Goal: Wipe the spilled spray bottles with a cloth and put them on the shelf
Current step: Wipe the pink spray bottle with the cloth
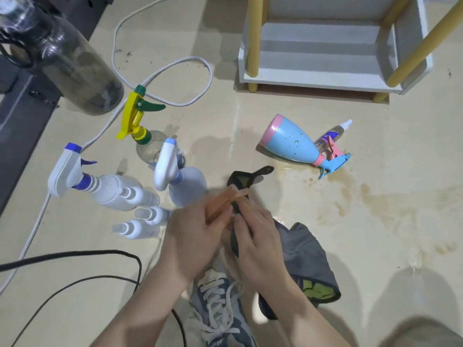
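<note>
Both your hands grip the dark spray bottle (pixel 240 182) above the floor (pixel 375 221): left hand (pixel 193 236) pinching its orange sprayer part (pixel 223 204), right hand (pixel 255 236) curled round the body, grey cloth (pixel 305 251) hanging beneath. Its long axis runs away from you, black tip toward the shelf (pixel 320 78).

Left hand (pixel 193 236) and right hand (pixel 258 240) on forearms bare up to the lower frame edge; between them one blue-grey sneaker (pixel 225 321), white laces (pixel 215 294) crossed, pale side panels.
</note>
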